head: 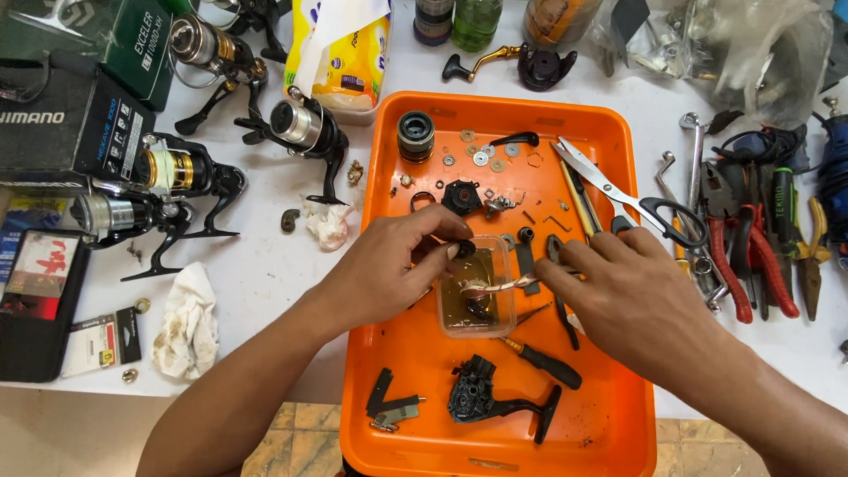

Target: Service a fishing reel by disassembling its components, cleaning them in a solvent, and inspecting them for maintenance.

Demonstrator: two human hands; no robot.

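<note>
Both hands over orange tray (424, 415), centre of frame. Left hand (389, 265) fingers pinch small dark round part (465, 249) right above clear plastic tub (477, 287) of brownish liquid. Right hand (632, 296) fingers grip thin brush (495, 286), tip dipped over tub. Black reel body (481, 399) lower in tray, scissors (618, 190) upper right, spinning reels (168, 190) on tabletop upper left.

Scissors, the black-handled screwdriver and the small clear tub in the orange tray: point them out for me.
scissors (609, 185), head view, on the steel blades near the pivot.
black-handled screwdriver (549, 364), head view, on the black handle.
small clear tub (477, 314), head view, on its brown-stained floor.
</note>
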